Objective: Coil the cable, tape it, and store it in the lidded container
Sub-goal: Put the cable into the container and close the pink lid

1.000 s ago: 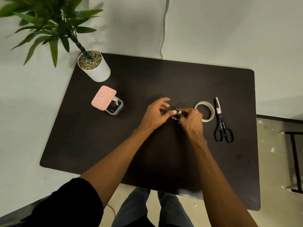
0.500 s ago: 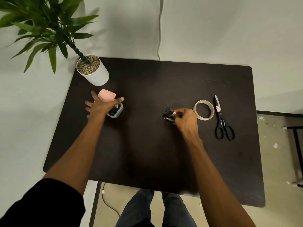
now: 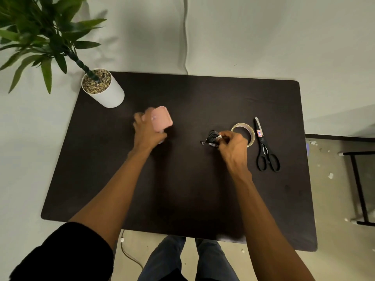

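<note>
A small black coiled cable (image 3: 211,138) with a bit of white on it sits just above the dark table (image 3: 182,191), pinched in the fingertips of my right hand (image 3: 233,146). To the left, my left hand (image 3: 148,132) grips the small container with the pink lid (image 3: 162,118); the container is blurred and its body is mostly hidden by my fingers. The lid stands tilted up on it. A roll of clear tape (image 3: 244,133) lies flat just behind my right hand.
Black scissors (image 3: 264,148) lie right of the tape. A white pot with a green plant (image 3: 103,89) stands at the table's back left corner. A black metal frame (image 3: 359,187) stands on the floor to the right.
My left hand left the cable, reached to the pink-lidded container and took hold of it, shifting it toward the right. My right hand keeps the coiled cable near the tape.
</note>
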